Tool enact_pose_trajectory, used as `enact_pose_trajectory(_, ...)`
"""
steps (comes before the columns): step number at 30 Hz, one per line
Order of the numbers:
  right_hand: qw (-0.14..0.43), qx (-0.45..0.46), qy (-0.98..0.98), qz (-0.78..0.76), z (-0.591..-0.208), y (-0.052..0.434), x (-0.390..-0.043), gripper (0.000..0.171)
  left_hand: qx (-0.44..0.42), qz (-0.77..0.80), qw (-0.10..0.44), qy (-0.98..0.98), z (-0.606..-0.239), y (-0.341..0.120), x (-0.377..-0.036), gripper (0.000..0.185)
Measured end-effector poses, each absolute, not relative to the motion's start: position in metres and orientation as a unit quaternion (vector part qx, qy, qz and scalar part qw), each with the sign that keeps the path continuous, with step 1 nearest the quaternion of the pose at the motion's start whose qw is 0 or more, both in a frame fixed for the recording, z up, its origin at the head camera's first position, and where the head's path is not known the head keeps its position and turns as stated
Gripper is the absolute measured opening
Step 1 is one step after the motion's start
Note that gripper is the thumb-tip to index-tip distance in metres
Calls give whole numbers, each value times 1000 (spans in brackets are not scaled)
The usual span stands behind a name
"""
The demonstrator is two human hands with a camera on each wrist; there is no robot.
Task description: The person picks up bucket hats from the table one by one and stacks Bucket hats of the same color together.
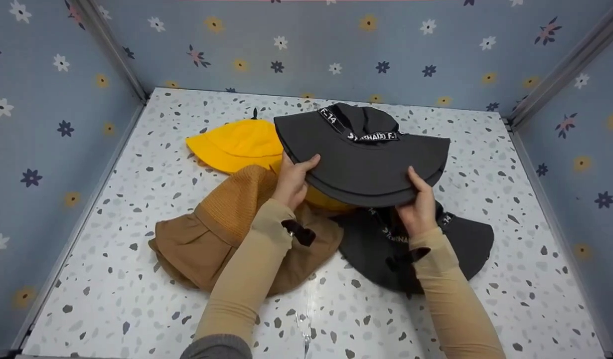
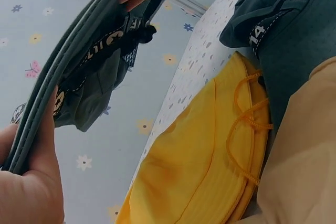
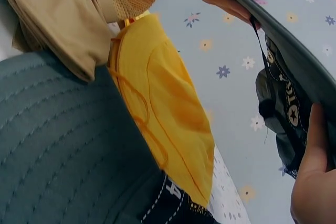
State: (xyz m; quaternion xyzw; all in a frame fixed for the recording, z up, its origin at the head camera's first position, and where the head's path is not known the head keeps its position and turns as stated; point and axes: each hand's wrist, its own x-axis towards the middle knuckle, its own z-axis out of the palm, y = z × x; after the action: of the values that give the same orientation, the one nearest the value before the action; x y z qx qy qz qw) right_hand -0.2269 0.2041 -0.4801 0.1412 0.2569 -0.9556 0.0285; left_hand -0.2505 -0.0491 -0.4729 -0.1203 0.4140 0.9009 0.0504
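Note:
Both hands hold a dark grey wide-brimmed sun hat raised above the other hats, its band printed with white lettering. My left hand pinches the left part of the brim, thumb on top and fingers underneath. On the right part, my right hand grips the brim the same way. The brim looks doubled, with two edges one over the other in the left wrist view. A thin cord with a black toggle hangs at the hat's underside. Below my right wrist lies another dark grey hat, partly covered by the arm.
A brown hat with a woven crown lies at left, under my left forearm. Behind it is a yellow hat; a yellow cord shows in the left wrist view. Flower-patterned walls enclose the speckled table on three sides.

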Motion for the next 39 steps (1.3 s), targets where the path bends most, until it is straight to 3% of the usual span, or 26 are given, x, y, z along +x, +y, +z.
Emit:
enact_pose_trajectory(13,-32,150,270,-951,-492,200,-221,67,-124,898,45,419,-480,-50,-244,88)
enact_pose_trajectory(26,-66,146,222,-962,-493,186,-215,63,-105,915,67,385,-484,-28,-235,49)
enact_pose_trajectory(39,-71,129,169,-975,-484,177,-210,66,-83,909,79,400,-480,-11,-231,53)
